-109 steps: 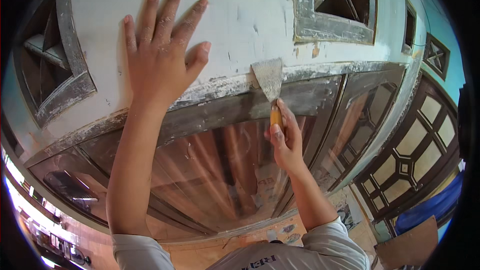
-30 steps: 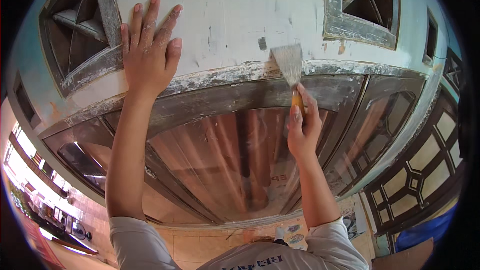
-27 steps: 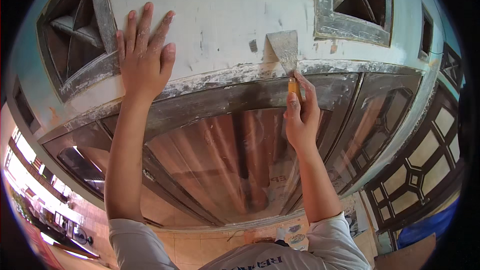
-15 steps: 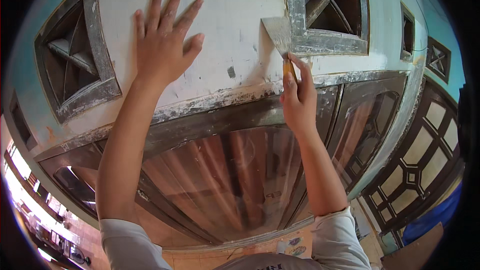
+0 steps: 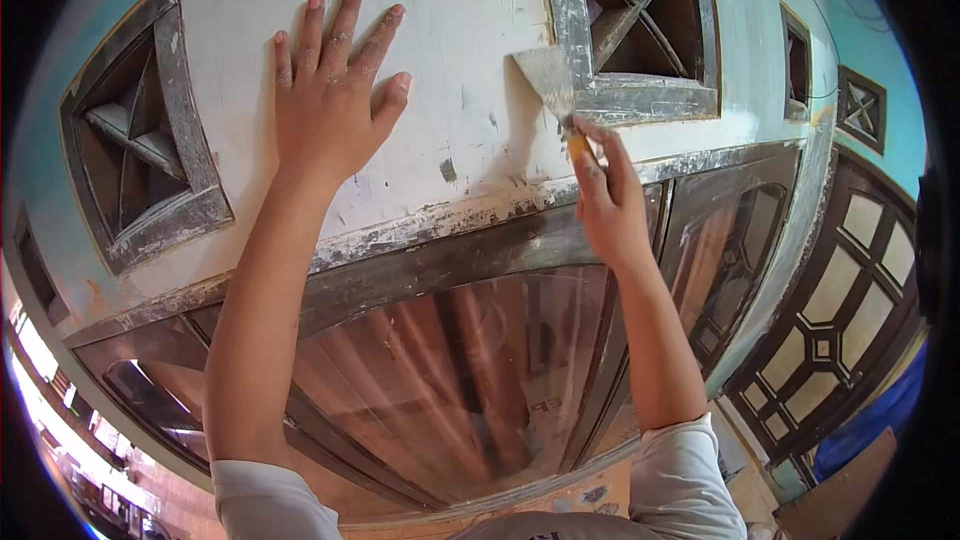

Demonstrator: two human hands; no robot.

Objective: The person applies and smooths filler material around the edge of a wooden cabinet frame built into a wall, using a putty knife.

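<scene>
I see a scraper (image 5: 556, 95) with a flared, dusty grey blade (image 5: 545, 72) and yellow handle (image 5: 578, 146), by the wooden frame's (image 5: 650, 102) lower left corner. The right hand (image 5: 610, 190) grips its handle; the left hand (image 5: 328, 112) lies spread on the white wall (image 5: 450, 40).

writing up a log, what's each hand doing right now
Left hand: open, spread against the white wall, nothing visibly held.
Right hand: closed on the yellow-handled scraper.

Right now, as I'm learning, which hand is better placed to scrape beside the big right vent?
Probably the right hand: it holds the scraper near that vent; the left hand is spread against the wall.
</scene>
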